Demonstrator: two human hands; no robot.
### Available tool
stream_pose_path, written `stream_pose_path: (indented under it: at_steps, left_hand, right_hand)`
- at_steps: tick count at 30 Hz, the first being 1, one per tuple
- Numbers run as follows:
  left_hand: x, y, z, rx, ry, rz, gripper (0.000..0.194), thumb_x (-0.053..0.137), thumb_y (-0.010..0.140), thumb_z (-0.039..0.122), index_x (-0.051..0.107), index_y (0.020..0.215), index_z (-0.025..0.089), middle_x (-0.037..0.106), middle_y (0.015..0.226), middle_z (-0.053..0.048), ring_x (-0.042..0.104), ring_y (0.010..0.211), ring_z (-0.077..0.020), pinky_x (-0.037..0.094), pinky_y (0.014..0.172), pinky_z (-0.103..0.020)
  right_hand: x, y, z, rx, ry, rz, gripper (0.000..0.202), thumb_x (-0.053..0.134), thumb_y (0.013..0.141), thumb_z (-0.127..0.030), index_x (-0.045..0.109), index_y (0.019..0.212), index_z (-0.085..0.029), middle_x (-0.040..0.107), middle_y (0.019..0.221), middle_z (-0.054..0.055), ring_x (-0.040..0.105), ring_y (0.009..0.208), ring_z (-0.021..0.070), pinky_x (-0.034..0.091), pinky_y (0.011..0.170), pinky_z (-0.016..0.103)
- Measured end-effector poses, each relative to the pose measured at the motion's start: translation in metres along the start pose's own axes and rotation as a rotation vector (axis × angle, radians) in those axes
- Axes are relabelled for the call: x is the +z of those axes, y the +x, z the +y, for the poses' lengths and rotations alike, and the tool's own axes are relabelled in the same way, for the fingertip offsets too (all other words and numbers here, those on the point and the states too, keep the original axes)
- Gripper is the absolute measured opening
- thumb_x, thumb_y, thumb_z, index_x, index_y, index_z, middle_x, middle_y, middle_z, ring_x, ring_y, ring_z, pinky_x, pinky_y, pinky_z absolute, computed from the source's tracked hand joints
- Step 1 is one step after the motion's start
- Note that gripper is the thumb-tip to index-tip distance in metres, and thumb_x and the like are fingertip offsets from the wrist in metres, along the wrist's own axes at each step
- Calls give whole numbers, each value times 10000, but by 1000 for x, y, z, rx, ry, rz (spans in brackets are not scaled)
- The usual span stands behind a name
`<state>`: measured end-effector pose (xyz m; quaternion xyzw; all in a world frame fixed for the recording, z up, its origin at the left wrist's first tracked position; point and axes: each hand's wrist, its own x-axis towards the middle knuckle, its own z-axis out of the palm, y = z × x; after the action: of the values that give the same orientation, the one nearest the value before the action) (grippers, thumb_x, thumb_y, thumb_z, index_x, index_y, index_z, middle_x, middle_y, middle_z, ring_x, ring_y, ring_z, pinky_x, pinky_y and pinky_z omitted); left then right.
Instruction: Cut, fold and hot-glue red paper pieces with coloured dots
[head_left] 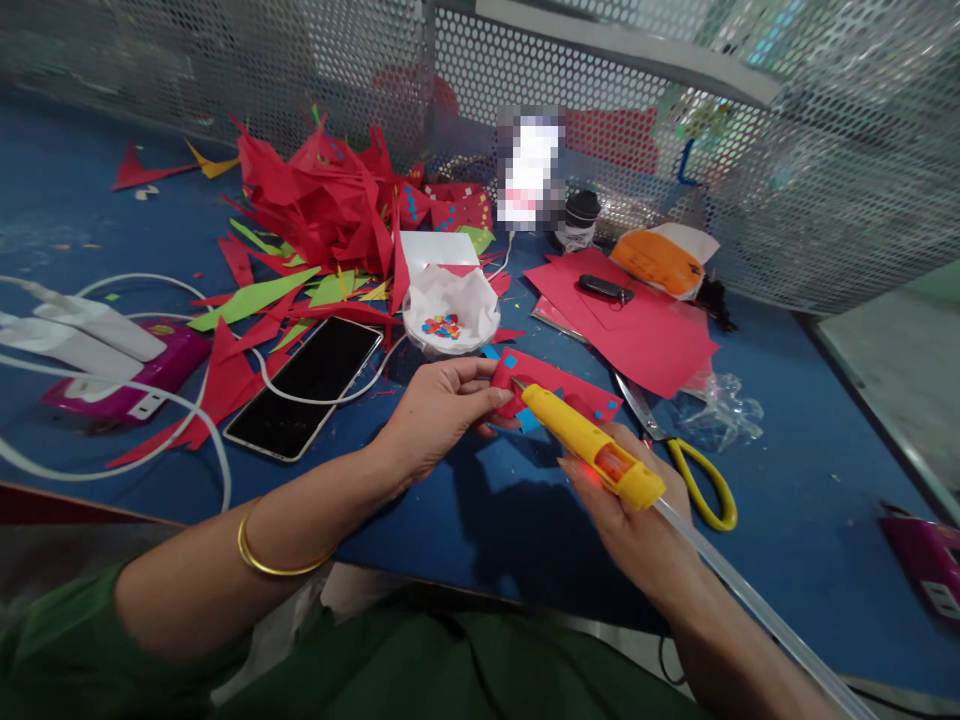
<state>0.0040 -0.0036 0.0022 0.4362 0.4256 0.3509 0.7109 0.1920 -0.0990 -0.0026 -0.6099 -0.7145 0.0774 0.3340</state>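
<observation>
My left hand (442,410) pinches the left end of a red paper strip (570,375) that has small blue pieces stuck on it. In my right hand (630,520) is a yellow hot glue gun (574,430), with a clear glue stick (742,590) running out of its back along my forearm. The nozzle tip is at the strip's surface, close to my left fingertips; I cannot tell if it touches. Just beyond the strip stands a clear bowl (450,345) lined with white tissue, with small red, blue and yellow bits (442,326) inside.
Red and green paper scraps (315,200) pile up at the back left. A black phone (307,385), white cables and a purple power strip (142,370) lie left. Yellow-handled scissors (701,485), red sheets (637,320) and crumpled plastic (720,415) are on the right. Metal mesh stands behind.
</observation>
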Motion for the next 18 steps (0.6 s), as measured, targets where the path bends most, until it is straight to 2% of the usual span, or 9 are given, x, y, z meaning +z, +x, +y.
stream_pose_path:
  at_steps: [6, 18]
  left_hand:
    - [0, 0, 0, 7, -2, -11, 230, 730, 788, 157, 726, 1017, 140, 771, 792, -27, 716, 630, -121, 488, 516, -164]
    - [0, 0, 0, -3, 6, -5, 229, 708, 802, 147, 718, 1031, 139, 775, 813, -35, 721, 622, -122, 485, 510, -162]
  right_hand:
    - [2, -1, 2, -6, -30, 12, 189, 550, 941, -393, 517, 836, -240, 564, 627, -6, 531, 499, 160, 356, 454, 296]
    - [1, -1, -1, 33, -10, 9, 223, 557, 934, -352, 453, 763, -253, 467, 576, -32, 448, 476, 141, 324, 455, 292]
